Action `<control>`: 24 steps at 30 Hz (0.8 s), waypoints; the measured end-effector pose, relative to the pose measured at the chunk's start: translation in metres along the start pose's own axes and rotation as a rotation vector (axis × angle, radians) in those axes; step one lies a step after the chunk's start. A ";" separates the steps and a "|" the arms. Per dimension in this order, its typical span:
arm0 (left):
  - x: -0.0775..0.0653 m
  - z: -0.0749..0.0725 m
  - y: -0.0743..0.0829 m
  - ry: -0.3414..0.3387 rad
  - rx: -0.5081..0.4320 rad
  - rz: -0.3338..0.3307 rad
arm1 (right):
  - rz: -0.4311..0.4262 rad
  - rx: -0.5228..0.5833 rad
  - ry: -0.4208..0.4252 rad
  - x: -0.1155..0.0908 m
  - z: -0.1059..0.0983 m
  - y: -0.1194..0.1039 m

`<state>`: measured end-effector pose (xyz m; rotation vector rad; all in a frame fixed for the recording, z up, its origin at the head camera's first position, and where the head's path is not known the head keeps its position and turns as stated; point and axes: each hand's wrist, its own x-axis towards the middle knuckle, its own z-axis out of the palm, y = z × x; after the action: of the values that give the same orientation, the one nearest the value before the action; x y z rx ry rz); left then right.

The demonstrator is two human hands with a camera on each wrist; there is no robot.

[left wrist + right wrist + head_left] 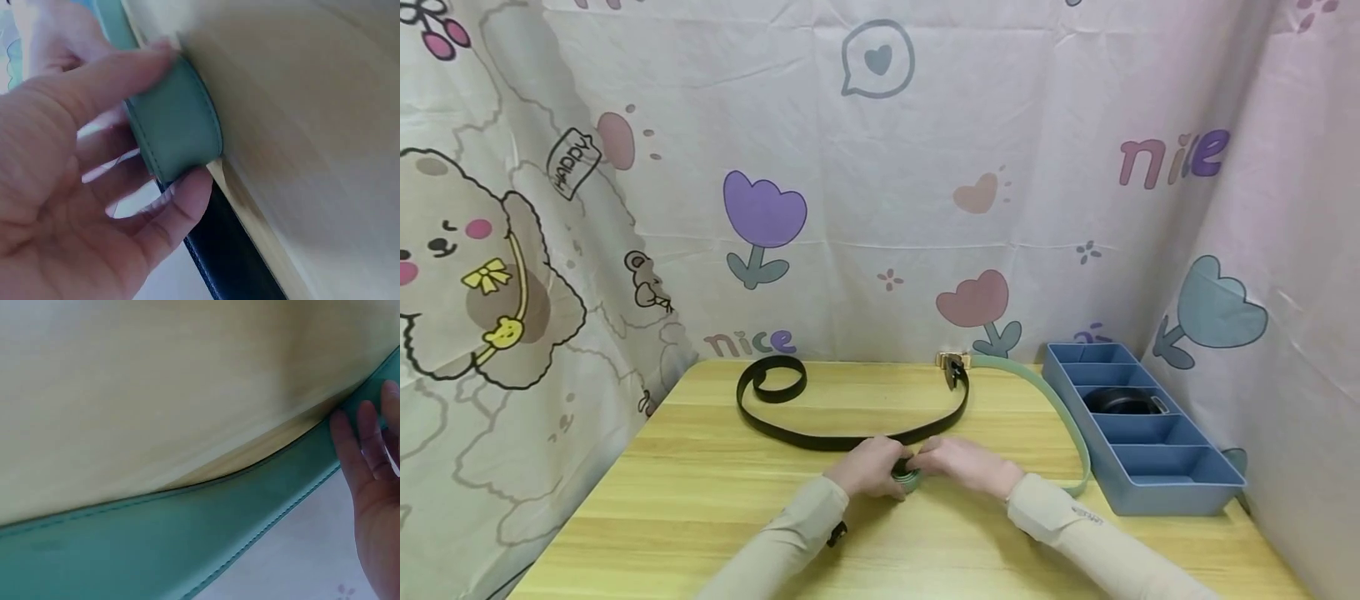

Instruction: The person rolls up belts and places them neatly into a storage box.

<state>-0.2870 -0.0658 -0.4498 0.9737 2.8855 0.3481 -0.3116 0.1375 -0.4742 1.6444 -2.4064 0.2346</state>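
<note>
Head, green belt: one end of the green belt [1078, 437] is wound into a coil [908, 483] between the hands, rings facing up; the rest swings out at 3 o'clock and round to a gold buckle [945, 360] at the coil's 1 o'clock. That wide curve probably spares it a kink.
Head, hands: left hand [868, 467] at the coil's 9 o'clock, right hand [966, 464] at its 2 o'clock; they come together round it, likely one to steady, one to guide.
Head, black belt: the black belt [820, 443] stands on edge on the worktop [647, 500], from a loop at 10 o'clock to a dark buckle [952, 372] at 1 o'clock, beyond the hands, perhaps to leave them room.
Head, tray: the blue tray [1172, 500] sits near 3 o'clock; its middle compartment holds a coiled belt [1116, 402], whose turns the walls seem to contain.
Left wrist, coil: left hand clamped on it, digits opposed at 12 and 6 o'clock, presumably so the layers cannot spring loose. Black belt shows towards 5 o'clock.
Right wrist, green belt: runs from 8 to 2 o'clock; right hand's fingertips touch it near 3 o'clock, perhaps to align it. The thumb is hidden, so I cannot tell whether this hand grips.
</note>
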 end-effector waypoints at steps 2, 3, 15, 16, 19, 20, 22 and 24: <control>0.000 -0.001 -0.002 -0.008 -0.004 0.028 | -0.005 -0.002 -0.004 0.000 -0.001 0.000; 0.000 0.000 -0.002 0.003 0.002 0.032 | -0.010 -0.002 -0.005 0.000 -0.001 0.000; -0.001 0.009 0.002 0.106 0.105 -0.050 | -0.037 -0.053 0.006 0.004 0.001 -0.007; -0.001 0.008 0.000 0.089 0.105 -0.029 | -0.048 -0.052 0.013 0.003 0.001 -0.006; -0.002 0.002 -0.005 0.040 0.062 0.056 | -0.076 -0.045 0.036 0.003 0.000 -0.005; -0.002 0.001 -0.006 0.031 0.048 0.084 | -0.081 -0.045 0.040 0.003 0.000 -0.004; -0.004 -0.001 -0.008 0.022 0.023 0.106 | -0.077 -0.041 0.040 0.004 0.001 -0.005; -0.007 0.000 -0.008 0.033 -0.008 0.068 | -0.067 -0.047 0.035 0.005 0.002 -0.007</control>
<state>-0.2866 -0.0764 -0.4513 1.0774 2.8830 0.3832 -0.3072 0.1305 -0.4747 1.6826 -2.3094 0.1929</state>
